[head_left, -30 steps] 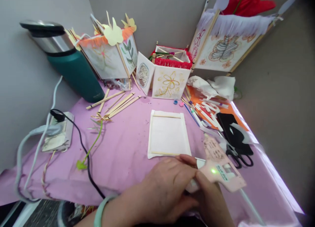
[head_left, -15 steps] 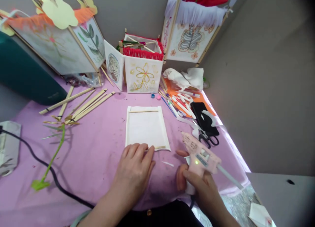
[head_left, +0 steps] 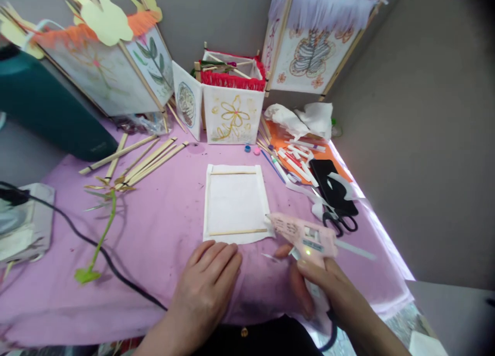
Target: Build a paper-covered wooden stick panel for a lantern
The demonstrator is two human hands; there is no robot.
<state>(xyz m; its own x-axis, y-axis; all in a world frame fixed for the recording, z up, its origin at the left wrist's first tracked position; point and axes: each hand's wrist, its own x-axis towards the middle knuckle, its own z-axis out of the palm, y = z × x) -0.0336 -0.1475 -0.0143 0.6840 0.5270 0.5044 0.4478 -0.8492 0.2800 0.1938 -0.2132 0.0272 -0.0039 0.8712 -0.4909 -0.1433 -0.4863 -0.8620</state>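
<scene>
A white cloth panel (head_left: 236,204) lies flat on the pink tablecloth, with a thin wooden strip along its top edge and another along its bottom edge. My left hand (head_left: 214,276) rests palm down at the panel's near edge, fingers laid flat and holding nothing. In my right hand (head_left: 320,284) is a pink hot glue gun (head_left: 305,235), gripped by its handle. Its nozzle points left, at the lower right corner of the panel; whether it touches I cannot tell. A glue stick (head_left: 358,249) sticks out of its back, and a small light glows on its side.
Scissors (head_left: 340,223), a black phone (head_left: 328,183) and white markers (head_left: 294,165) lie to the right. Wooden sticks (head_left: 154,163) and a green-stemmed flower (head_left: 104,232) are at left, near a black cable (head_left: 83,237). Painted lanterns (head_left: 234,114) and a teal bottle (head_left: 46,103) stand behind.
The glue gun has moved left, its nozzle now at the panel's lower right corner. My left hand has drawn back slightly from the bottom strip. The view has shifted a little.
</scene>
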